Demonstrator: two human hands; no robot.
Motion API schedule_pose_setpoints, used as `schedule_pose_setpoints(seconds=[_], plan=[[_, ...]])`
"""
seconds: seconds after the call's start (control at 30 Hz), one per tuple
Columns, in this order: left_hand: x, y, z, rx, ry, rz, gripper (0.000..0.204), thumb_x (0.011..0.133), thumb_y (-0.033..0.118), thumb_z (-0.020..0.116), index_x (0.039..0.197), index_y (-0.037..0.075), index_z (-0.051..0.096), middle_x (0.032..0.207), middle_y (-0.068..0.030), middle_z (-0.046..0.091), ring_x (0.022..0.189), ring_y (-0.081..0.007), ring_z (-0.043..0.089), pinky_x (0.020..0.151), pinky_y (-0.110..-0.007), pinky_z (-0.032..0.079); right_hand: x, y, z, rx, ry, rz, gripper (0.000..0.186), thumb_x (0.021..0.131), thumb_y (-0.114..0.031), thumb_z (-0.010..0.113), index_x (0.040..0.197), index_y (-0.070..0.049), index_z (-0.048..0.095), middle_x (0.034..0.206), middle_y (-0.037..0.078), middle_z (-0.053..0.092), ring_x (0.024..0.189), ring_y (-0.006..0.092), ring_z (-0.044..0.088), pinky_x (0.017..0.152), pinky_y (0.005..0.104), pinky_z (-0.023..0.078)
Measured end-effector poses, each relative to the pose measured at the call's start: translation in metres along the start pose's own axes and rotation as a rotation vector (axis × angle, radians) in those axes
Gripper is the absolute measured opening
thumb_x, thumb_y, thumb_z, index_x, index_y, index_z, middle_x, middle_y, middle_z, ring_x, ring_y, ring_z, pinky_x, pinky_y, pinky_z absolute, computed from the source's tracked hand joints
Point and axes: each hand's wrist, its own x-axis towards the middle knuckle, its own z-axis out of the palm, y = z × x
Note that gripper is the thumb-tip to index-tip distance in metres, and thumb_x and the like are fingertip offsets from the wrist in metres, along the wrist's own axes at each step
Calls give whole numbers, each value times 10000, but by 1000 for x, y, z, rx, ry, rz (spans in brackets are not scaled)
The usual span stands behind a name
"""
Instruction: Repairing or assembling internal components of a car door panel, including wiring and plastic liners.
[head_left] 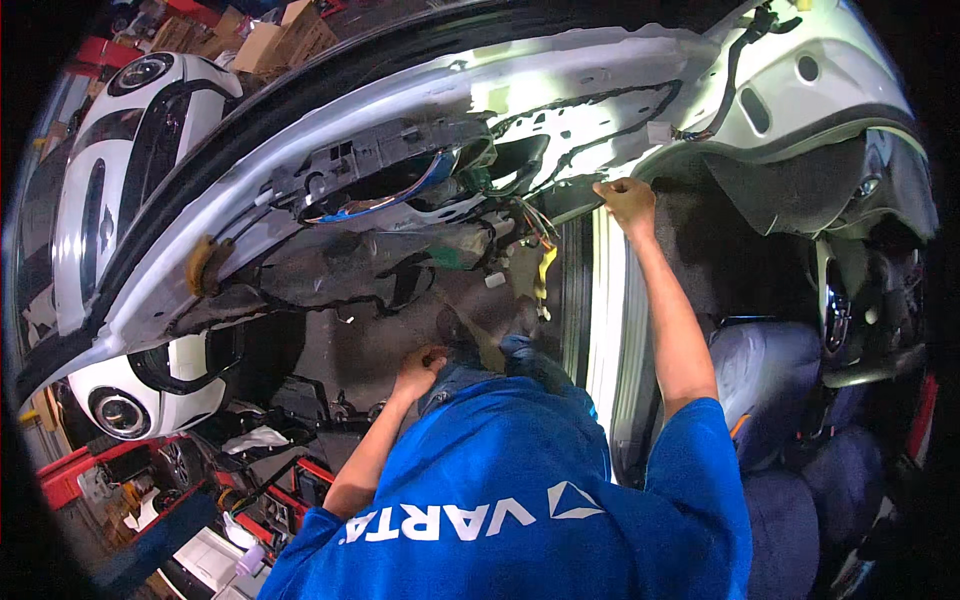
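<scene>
A white car door with its inner trim off (610,60) stands open across the upper part of the view. My right hand (630,205) is raised to the door's hinge-side lower part, its fingers closed in a pinch. Whatever they hold is hidden. Beside it runs a dark edge (578,198), and above it sits a pale wire connector (658,132). Loose wires with a yellow wrapped piece (546,268) dangle left of that hand. My left hand (422,370) is low by my leg, fingers curled closed; its contents cannot be made out.
To the right are a bright door sill (606,300), a dark footwell and a grey seat (765,370). A white car (130,190) stands beyond the door at left. Red tool trays (290,490) with parts lie lower left; cardboard boxes (270,45) are piled at the back.
</scene>
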Motion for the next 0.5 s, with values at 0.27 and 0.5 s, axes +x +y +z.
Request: schedule_pose_setpoints(seconds=[0.27,0.5], plan=[[5,-3,7,-8,-56,-11,255,832,127,577,1074,53,608,1024,-119,645,966,-232,606,854,-315,455,11,37,27,836,-86,207,214,787,-47,662,977,45,634,869,93,650,704,152,625,628,256,540],[11,4,6,-25,-56,28,248,839,102,559,1076,47,607,1028,-116,643,968,-238,606,856,-322,456,2,38,17,623,-49,104,246,804,-72,644,1010,63,630,862,119,651,705,145,622,614,251,532]])
